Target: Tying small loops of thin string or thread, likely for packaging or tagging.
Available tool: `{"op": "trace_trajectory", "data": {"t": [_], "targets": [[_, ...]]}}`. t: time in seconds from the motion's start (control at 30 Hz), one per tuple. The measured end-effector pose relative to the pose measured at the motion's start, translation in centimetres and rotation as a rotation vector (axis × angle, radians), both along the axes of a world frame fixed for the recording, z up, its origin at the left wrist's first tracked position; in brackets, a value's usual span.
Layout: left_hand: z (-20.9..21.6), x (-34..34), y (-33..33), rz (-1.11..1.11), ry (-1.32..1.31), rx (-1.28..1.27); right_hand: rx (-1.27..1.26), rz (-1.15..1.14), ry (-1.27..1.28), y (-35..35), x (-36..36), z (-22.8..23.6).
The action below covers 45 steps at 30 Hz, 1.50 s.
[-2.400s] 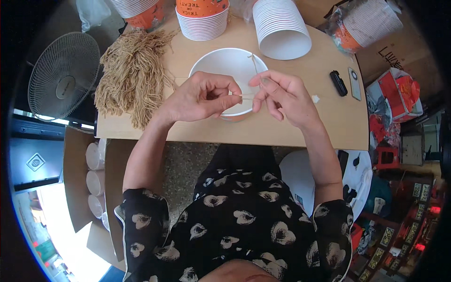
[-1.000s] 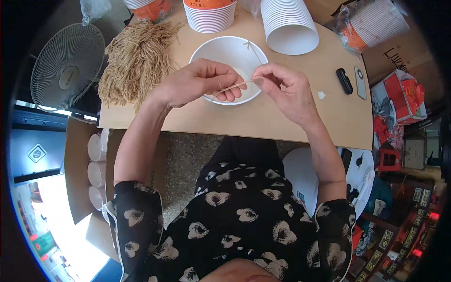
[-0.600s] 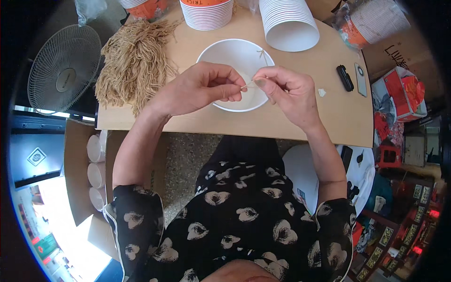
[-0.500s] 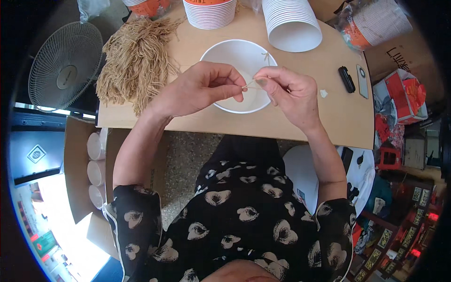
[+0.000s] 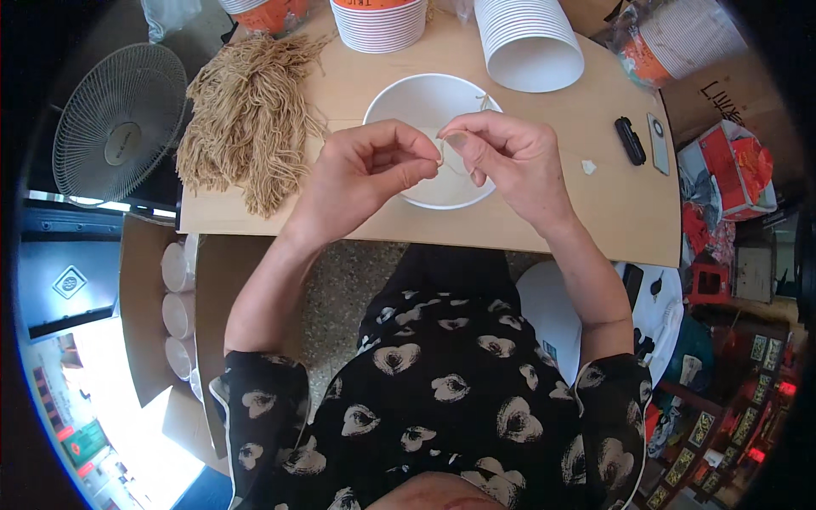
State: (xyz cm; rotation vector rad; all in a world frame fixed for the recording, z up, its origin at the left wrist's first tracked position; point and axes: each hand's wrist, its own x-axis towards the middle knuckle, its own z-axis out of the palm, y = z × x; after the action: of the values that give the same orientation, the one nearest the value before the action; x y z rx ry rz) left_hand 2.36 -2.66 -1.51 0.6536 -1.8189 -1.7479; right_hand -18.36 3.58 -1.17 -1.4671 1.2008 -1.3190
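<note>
Between both hands runs a thin pale string (image 5: 442,151), held above a white paper bucket (image 5: 406,92). My left hand (image 5: 367,172) is closed, its thumb and forefinger pinching the string. My right hand (image 5: 510,163) also pinches it between thumb and forefinger, and a loop of it hangs below the fingers. Over the bucket's far right rim lies another short bit of string (image 5: 484,101). A heap of tan string (image 5: 251,123) lies on the table left of my left hand.
Stacked white buckets (image 5: 529,47) lie on their side at the table's (image 5: 586,217) far edge, beside an orange-banded stack (image 5: 379,25). At right are a black box cutter (image 5: 629,141) and a metal strip (image 5: 658,144). A fan (image 5: 121,127) and a carton (image 5: 153,306) of white cups stand left.
My hands have come closer together, the right one moving left. The string, taut and slanted before, now hangs in a slack loop between the fingers.
</note>
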Motion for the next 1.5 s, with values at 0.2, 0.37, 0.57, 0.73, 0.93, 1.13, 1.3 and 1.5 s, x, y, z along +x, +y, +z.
{"op": "trace_trajectory", "data": {"t": [0.2,0.37,0.57,0.73,0.93,1.13,1.3,1.5], "targets": [[-1.2,-0.7,1.5,0.2,0.218,0.015,0.064,-0.022,-0.048,-0.3,0.8,0.0],[-2.4,-1.4,2.5,0.41,0.244,-0.2,0.076,-0.001,-0.04,-0.3,1.5,-0.2],[-3.2,-1.8,2.9,0.557,0.184,-0.431,0.13,0.015,-0.077,-0.3,1.9,0.1],[-3.7,-1.9,3.2,0.622,0.22,-0.601,0.203,0.042,-0.094,-0.4,1.8,0.3],[-4.6,-2.3,3.2,0.734,0.244,-0.839,0.313,0.03,-0.188,-0.6,2.3,0.6],[-4.8,-2.3,3.1,0.812,0.221,-1.049,0.414,0.073,-0.218,-0.8,2.3,1.1],[-4.6,-2.0,3.1,0.849,0.188,-1.185,0.451,0.135,-0.217,-1.0,2.1,1.2],[-5.1,-1.4,3.1,0.804,0.145,-1.282,0.509,0.214,-0.218,-1.3,1.9,1.4]]}}
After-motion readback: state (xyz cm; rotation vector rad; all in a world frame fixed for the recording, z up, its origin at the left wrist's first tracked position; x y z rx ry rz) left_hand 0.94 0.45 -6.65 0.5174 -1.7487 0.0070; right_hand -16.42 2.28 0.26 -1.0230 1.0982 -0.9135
